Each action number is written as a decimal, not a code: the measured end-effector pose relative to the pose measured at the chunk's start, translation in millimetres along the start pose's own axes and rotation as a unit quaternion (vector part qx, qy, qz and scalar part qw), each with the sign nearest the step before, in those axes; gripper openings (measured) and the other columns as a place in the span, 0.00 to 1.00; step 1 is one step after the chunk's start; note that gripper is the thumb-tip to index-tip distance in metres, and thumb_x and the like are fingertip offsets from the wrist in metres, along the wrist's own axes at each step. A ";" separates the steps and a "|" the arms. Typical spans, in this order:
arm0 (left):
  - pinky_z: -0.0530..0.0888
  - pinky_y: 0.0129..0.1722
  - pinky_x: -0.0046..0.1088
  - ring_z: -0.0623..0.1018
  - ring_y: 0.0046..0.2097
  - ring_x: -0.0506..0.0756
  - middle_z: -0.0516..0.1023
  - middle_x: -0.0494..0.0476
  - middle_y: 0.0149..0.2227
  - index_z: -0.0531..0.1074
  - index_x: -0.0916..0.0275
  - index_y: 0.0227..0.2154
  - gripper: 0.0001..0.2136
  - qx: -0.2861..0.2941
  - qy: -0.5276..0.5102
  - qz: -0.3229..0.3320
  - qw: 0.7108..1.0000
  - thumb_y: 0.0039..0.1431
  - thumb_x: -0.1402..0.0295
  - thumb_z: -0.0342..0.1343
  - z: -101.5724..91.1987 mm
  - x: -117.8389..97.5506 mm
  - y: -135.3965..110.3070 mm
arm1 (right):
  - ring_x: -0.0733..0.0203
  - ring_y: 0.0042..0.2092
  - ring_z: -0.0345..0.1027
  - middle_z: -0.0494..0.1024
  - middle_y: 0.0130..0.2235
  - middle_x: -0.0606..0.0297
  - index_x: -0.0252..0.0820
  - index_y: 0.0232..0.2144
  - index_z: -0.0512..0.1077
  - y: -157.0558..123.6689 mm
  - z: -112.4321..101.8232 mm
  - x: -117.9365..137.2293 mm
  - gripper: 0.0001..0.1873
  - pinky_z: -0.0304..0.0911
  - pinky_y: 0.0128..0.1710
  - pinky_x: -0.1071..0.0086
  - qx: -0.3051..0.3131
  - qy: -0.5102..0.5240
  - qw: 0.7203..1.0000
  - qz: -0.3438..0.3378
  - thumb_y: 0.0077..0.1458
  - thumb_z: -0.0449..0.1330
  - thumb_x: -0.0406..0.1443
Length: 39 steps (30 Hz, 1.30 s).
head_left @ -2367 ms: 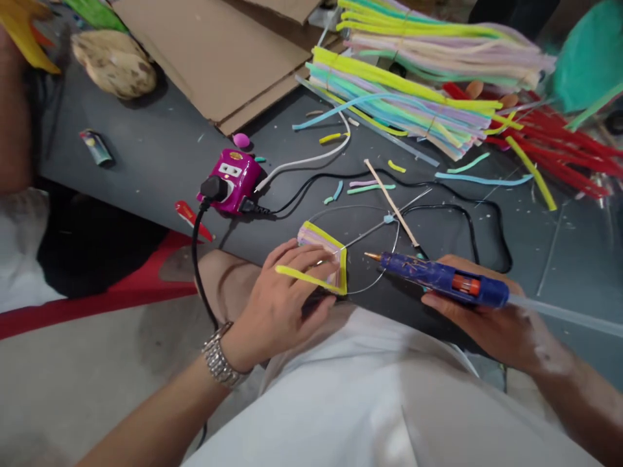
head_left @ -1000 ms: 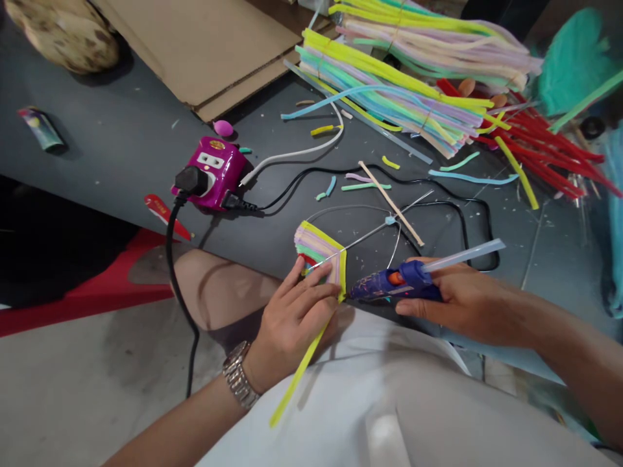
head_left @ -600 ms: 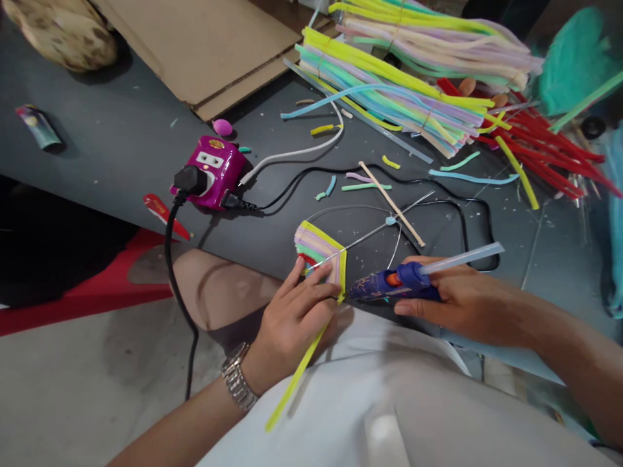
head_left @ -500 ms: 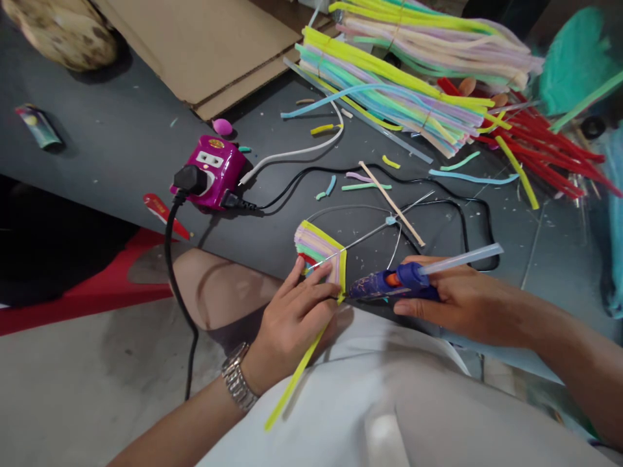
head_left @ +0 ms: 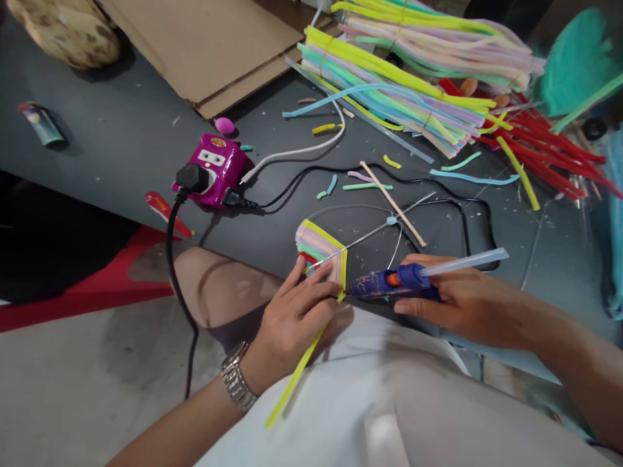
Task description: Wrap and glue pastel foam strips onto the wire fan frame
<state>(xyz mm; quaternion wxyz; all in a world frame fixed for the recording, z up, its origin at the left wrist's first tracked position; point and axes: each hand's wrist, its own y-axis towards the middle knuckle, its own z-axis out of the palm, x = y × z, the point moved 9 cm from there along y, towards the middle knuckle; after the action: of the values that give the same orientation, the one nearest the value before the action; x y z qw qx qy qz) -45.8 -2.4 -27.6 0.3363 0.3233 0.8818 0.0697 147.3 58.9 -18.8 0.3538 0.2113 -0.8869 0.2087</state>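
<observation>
My left hand (head_left: 299,321) presses and grips a striped piece made of pipe cleaners (head_left: 318,243), in yellow, lilac, green, red and peach, at the table's near edge. From under its fingers the loose end of a yellow pipe cleaner (head_left: 294,386) runs down toward my lap. A thin wire frame (head_left: 370,231) crosses the striped piece and reaches right. My right hand (head_left: 455,295) is wrapped round a blue hot glue gun (head_left: 382,283), its nozzle at the lower right corner of the piece. A clear glue stick (head_left: 467,261) juts from its back.
Bundles of pipe cleaners (head_left: 389,91) lie at the back, beside red ones (head_left: 549,146). A purple power adapter (head_left: 214,170) with a black cord stands left. Cardboard (head_left: 209,48), cut scraps, a peach pipe cleaner (head_left: 394,204) and a red box cutter (head_left: 165,213) are on the table.
Almost nothing differs. The glue gun's back end has tilted very slightly, and the whole view has shifted a little; both hands keep their hold.
</observation>
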 end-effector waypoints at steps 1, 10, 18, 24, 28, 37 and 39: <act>0.64 0.68 0.60 0.74 0.63 0.65 0.83 0.62 0.46 0.72 0.63 0.38 0.08 0.002 -0.002 0.000 1.000 0.61 0.82 0.57 0.1 0.1 0.0 | 0.46 0.49 0.78 0.84 0.41 0.60 0.50 0.31 0.81 -0.6 2.0 0.0 0.17 0.75 0.49 0.56 0.006 -0.002 1.000 -0.005 0.59 0.64 0.53; 0.63 0.69 0.59 0.73 0.65 0.64 0.83 0.62 0.47 0.72 0.63 0.37 0.06 0.008 0.001 0.002 1.000 0.63 0.80 0.57 -0.4 -0.6 -1.1 | 0.47 0.48 0.78 0.84 0.43 0.58 0.47 0.30 0.80 0.4 11.2 1.9 0.20 0.74 0.49 0.57 0.084 -0.029 0.996 0.001 0.63 0.59 0.53; 0.62 0.69 0.58 0.73 0.65 0.65 0.82 0.64 0.48 0.72 0.64 0.36 0.05 0.005 -0.004 0.006 1.000 0.64 0.80 0.57 -1.7 -2.3 0.4 | 0.49 0.53 0.74 0.81 0.46 0.58 0.46 0.32 0.79 -2.2 19.9 6.5 0.21 0.71 0.53 0.58 0.165 -0.022 0.984 0.065 0.66 0.54 0.51; 0.62 0.69 0.57 0.72 0.65 0.65 0.82 0.64 0.47 0.72 0.63 0.35 0.06 0.005 0.002 0.006 1.000 0.64 0.80 0.57 -0.7 -2.5 -0.6 | 0.53 0.45 0.74 0.79 0.45 0.59 0.46 0.33 0.78 -3.1 21.6 7.6 0.18 0.70 0.46 0.60 0.161 0.005 0.985 0.063 0.66 0.55 0.49; 0.62 0.69 0.57 0.72 0.65 0.64 0.83 0.63 0.47 0.72 0.63 0.35 0.06 0.011 0.004 0.003 1.000 0.64 0.80 0.56 0.1 -2.5 0.1 | 0.55 0.44 0.72 0.78 0.42 0.60 0.45 0.34 0.75 -4.0 22.2 11.0 0.15 0.67 0.46 0.61 0.145 0.005 0.989 0.044 0.67 0.56 0.46; 0.63 0.69 0.55 0.73 0.65 0.63 0.83 0.62 0.46 0.70 0.63 0.35 0.06 0.009 0.017 0.009 1.000 0.64 0.81 0.57 -0.5 -3.2 1.7 | 0.63 0.32 0.62 0.72 0.33 0.66 0.44 0.31 0.66 -9.2 18.8 20.1 0.15 0.54 0.33 0.66 0.115 -0.029 0.993 0.015 0.68 0.56 0.45; 0.63 0.69 0.55 0.73 0.65 0.63 0.83 0.62 0.46 0.70 0.63 0.36 0.06 0.011 0.019 0.007 1.000 0.64 0.80 0.57 0.5 -2.9 1.0 | 0.63 0.32 0.63 0.72 0.34 0.66 0.44 0.31 0.66 -9.8 19.6 17.3 0.15 0.54 0.33 0.66 0.115 -0.031 0.993 0.021 0.68 0.57 0.46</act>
<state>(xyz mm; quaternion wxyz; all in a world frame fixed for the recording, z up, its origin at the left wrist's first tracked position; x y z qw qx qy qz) -43.3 -3.5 -26.1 0.3156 0.3322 0.8862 0.0682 130.4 36.8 -17.3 0.2950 0.2379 -0.8719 0.3101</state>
